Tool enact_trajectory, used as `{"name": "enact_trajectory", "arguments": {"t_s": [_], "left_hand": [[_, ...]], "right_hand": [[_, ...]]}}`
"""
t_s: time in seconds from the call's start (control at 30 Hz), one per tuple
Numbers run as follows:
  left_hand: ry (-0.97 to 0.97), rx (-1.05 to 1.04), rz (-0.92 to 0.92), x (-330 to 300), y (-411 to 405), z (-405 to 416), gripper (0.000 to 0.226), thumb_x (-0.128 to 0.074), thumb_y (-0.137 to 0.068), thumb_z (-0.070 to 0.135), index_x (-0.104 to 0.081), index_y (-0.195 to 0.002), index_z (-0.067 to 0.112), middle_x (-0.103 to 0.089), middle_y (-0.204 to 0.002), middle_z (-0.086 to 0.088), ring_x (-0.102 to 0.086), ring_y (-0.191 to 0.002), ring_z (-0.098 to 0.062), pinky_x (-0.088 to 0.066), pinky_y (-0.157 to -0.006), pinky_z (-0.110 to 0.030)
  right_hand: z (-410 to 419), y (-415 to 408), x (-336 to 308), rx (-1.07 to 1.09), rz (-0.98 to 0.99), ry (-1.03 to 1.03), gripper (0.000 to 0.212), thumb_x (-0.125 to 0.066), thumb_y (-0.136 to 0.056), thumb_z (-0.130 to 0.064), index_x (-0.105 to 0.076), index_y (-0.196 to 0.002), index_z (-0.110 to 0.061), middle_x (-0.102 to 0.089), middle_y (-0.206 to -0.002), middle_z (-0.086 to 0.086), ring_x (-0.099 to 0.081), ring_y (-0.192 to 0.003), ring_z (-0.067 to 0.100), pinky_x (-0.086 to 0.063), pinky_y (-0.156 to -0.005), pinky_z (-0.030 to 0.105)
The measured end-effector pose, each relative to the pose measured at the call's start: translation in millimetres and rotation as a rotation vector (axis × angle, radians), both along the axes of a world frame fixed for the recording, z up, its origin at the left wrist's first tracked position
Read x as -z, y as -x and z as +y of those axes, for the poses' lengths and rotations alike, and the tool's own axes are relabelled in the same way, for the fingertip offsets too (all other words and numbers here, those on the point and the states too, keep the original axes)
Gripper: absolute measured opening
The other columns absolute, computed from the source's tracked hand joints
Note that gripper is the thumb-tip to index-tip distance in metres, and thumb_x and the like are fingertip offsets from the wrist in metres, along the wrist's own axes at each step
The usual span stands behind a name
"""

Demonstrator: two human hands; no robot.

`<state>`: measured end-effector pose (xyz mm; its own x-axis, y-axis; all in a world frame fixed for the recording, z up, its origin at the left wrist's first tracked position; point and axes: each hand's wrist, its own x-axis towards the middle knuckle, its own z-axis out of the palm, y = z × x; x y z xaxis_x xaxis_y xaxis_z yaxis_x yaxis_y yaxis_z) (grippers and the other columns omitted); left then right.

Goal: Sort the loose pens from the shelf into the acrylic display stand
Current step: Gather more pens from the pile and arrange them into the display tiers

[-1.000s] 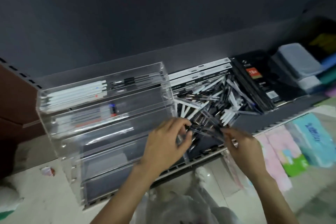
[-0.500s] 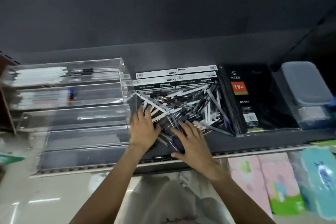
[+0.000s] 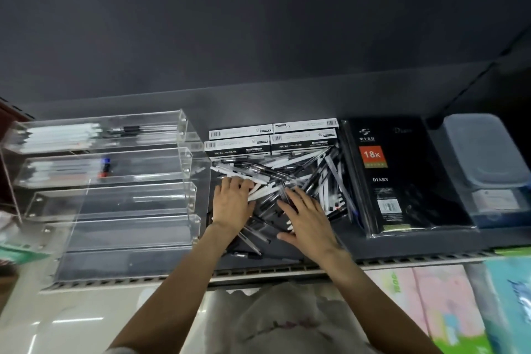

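The loose pens [image 3: 290, 178] are seen heaped in a tangle on the dark shelf [image 3: 416, 244], black and white barrels crossed at every angle, a few strays lying nearer the front lip. Both palms are laid flat on the heap: the left hand [image 3: 233, 204] with fingers spread at the pile's 9 o'clock side, the right hand [image 3: 307, 220] splayed at its 5 o'clock side, nothing pinched in either. The acrylic display stand [image 3: 115, 181] is set just beside the pile at 9 o'clock, stepped in clear tiers; white and dark pens are held in the top 2 tiers, the lower tiers are shown bare. The heap is hemmed at 12 o'clock by 4 pen boxes [image 3: 271, 138] and at 3 o'clock by a black diary [image 3: 402, 175] touching it. Open shelf is left only toward 6 o'clock, at the perforated front edge
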<state>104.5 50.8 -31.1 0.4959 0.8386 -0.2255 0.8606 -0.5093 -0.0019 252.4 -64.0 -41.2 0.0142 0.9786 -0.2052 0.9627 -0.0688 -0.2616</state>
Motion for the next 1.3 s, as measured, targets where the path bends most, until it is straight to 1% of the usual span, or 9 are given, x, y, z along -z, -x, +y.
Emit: {"name": "enact_trajectory", "arguments": {"t_s": [0.23, 0.4, 0.63, 0.77, 0.93, 1.03, 1.1, 1.2, 1.3], "left_hand": [[-0.051, 0.103, 0.095, 2.3, -9.3, 12.2, 0.039, -0.047, -0.096, 0.034, -0.043, -0.132, 0.018, -0.043, -0.131, -0.006, -0.04, -0.121, -0.025, -0.034, -0.104, -0.038], [-0.141, 0.24, 0.232, 4.8, -16.0, 15.4, 0.044, -0.037, -0.1, 0.03, -0.035, -0.136, 0.005, -0.038, -0.129, -0.011, -0.037, -0.119, -0.027, -0.03, -0.108, -0.041], [-0.246, 0.386, 0.203, 0.1, -14.8, 18.1, 0.039, -0.032, -0.1, 0.02, -0.04, -0.133, 0.001, -0.036, -0.134, -0.014, -0.035, -0.122, -0.029, -0.031, -0.103, -0.039], [-0.213, 0.4, 0.292, 6.5, -17.3, 19.0, 0.039, -0.045, -0.098, 0.022, -0.043, -0.131, -0.001, -0.038, -0.131, -0.014, -0.034, -0.121, -0.029, -0.031, -0.103, -0.038], [-0.189, 0.392, 0.333, 13.5, -18.3, 14.3, 0.037, -0.044, -0.096, 0.018, -0.048, -0.127, -0.002, -0.042, -0.124, -0.012, -0.037, -0.114, -0.027, -0.034, -0.102, -0.037], [-0.106, 0.327, 0.13, -1.4, -14.0, 15.8, 0.038, -0.035, -0.1, 0.03, -0.045, -0.124, 0.003, -0.043, -0.116, -0.007, -0.036, -0.103, -0.02, -0.034, -0.1, -0.034], [0.044, 0.203, -0.152, -24.8, -11.6, 20.6, 0.028, -0.033, -0.102, 0.032, -0.045, -0.111, 0.009, -0.048, -0.103, -0.006, -0.04, -0.089, -0.016, -0.042, -0.089, -0.03], [0.678, -0.242, -0.79, -64.8, -11.6, 25.5, 0.015, -0.038, -0.102, 0.024, -0.046, -0.098, 0.012, -0.06, -0.086, -0.006, -0.059, -0.066, -0.013, -0.052, -0.063, -0.021], [1.137, -0.424, -1.247, -85.9, -11.8, 25.5, 0.018, -0.042, -0.1, 0.019, -0.055, -0.098, 0.006, -0.059, -0.07, 0.001, -0.054, -0.054, -0.01, -0.05, -0.053, -0.019]], "right_hand": [[6.6, -7.5, 0.2, -0.001, 0.047, 0.062, 0.08, -0.054, -0.085, -0.056, -0.017, -0.149, -0.026, 0.003, -0.159, -0.005, 0.007, -0.145, 0.016, -0.009, -0.117, 0.037], [6.8, -13.9, -3.3, -0.021, 0.086, 0.052, 0.078, -0.055, -0.086, -0.054, -0.015, -0.149, -0.03, 0.003, -0.158, -0.008, 0.005, -0.145, 0.015, -0.013, -0.118, 0.04], [3.9, -25.1, -15.1, 0.123, 0.328, -0.191, 0.061, -0.039, -0.09, -0.058, -0.035, -0.142, -0.028, -0.025, -0.151, -0.007, -0.024, -0.137, 0.01, -0.041, -0.104, 0.033], [4.9, -32.5, -13.8, 0.171, 0.322, -0.227, 0.068, -0.021, -0.087, -0.069, -0.039, -0.14, -0.029, -0.031, -0.147, -0.006, -0.029, -0.135, 0.011, -0.036, -0.107, 0.033], [5.5, -33.6, -12.6, 0.179, 0.327, -0.229, 0.059, -0.028, -0.09, -0.06, -0.042, -0.138, -0.029, -0.034, -0.146, -0.006, -0.03, -0.134, 0.011, -0.033, -0.108, 0.032], [5.6, -34.1, -15.9, 0.182, 0.351, -0.264, 0.053, -0.032, -0.092, -0.054, -0.044, -0.136, -0.028, -0.036, -0.143, -0.008, -0.031, -0.132, 0.008, -0.032, -0.107, 0.027], [7.0, -34.6, -20.8, 0.219, 0.406, -0.321, 0.051, -0.035, -0.093, -0.053, -0.047, -0.135, -0.026, -0.041, -0.139, -0.008, -0.035, -0.129, 0.007, -0.031, -0.106, 0.023], [14.3, -34.8, -34.7, 0.302, 0.548, -0.399, 0.041, -0.047, -0.094, -0.042, -0.052, -0.13, -0.022, -0.049, -0.131, -0.008, -0.043, -0.123, 0.005, -0.036, -0.104, 0.024], [29.3, -37.3, -61.7, 0.406, 0.821, -0.396, 0.034, -0.052, -0.094, -0.031, -0.053, -0.127, -0.023, -0.06, -0.118, -0.01, -0.055, -0.107, 0.0, -0.045, -0.09, 0.017]]}}
